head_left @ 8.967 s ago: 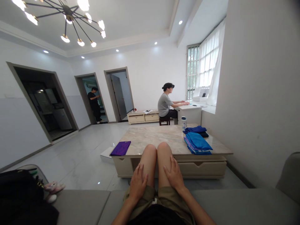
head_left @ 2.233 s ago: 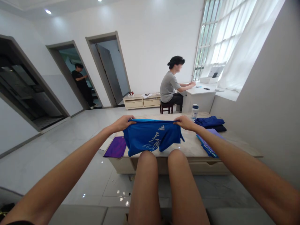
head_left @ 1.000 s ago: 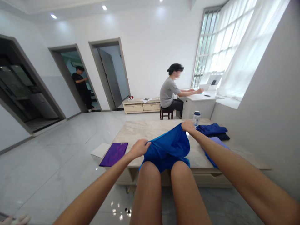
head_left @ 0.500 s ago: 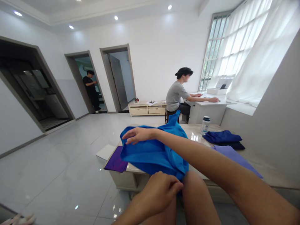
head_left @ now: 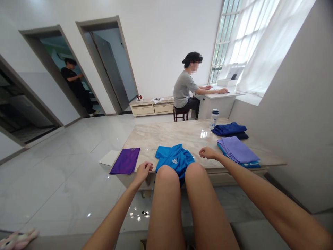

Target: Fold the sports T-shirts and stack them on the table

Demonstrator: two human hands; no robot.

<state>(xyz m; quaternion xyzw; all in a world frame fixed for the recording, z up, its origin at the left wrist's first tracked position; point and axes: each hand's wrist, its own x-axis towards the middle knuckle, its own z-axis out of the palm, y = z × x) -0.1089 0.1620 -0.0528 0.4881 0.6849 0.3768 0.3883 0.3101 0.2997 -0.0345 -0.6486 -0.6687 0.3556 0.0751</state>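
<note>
A bright blue T-shirt with a white logo lies bunched at the table's near edge. Part of it hangs over the edge behind my knees. My left hand is just left of it, near the edge, fingers loosely bent and holding nothing. To the shirt's right, my right hand hovers above the tabletop, empty, its fingers slightly curled and apart. A folded purple garment rests at the left end of the table, beyond my left hand.
The marble-topped table also carries a folded lavender garment over a blue one, a navy pile and a water bottle. One person sits at a white desk; another stands in a doorway.
The blue T-shirt, earlier raised and spread with my right hand in front of it, now lies crumpled on the table. My hands have moved apart to either side. The view has tilted down.
</note>
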